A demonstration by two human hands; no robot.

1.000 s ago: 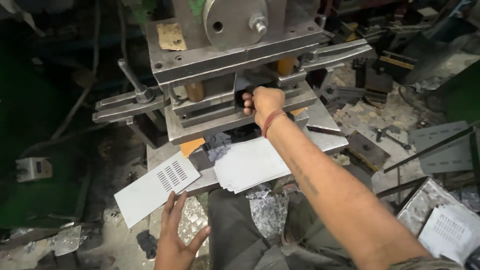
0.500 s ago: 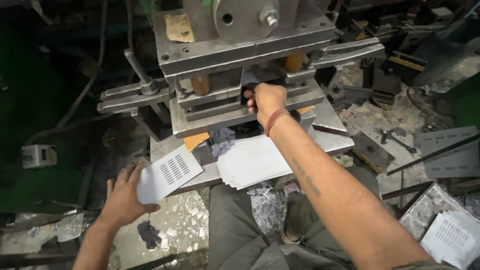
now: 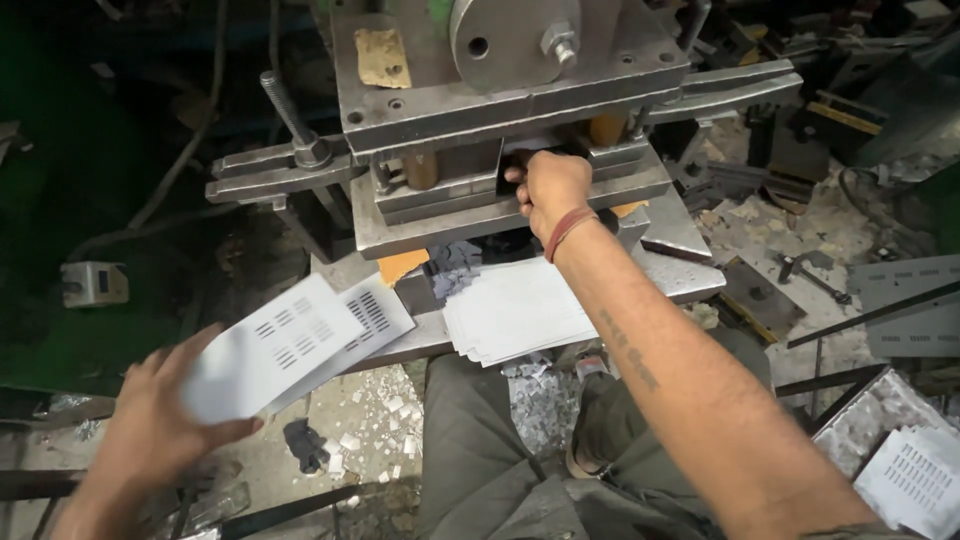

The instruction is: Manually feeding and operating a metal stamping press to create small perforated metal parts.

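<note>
At lower left our left hand (image 3: pixel 150 430) pinches a thin punched sheet (image 3: pixel 290 345) by its corner; it looks light, stiff, sharp-edged. Our right hand (image 3: pixel 550 185) reaches into the press (image 3: pixel 500 110) at upper centre, its grip hidden, so we cannot tell.

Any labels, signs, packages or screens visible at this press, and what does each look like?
Worn label: on the press's grey front plate, upper left of the round hub; rectangular, yellowish-tan, torn at the edges.
No screens, signs or packages show; the left hand holds punched white sheets, not labels.
</note>
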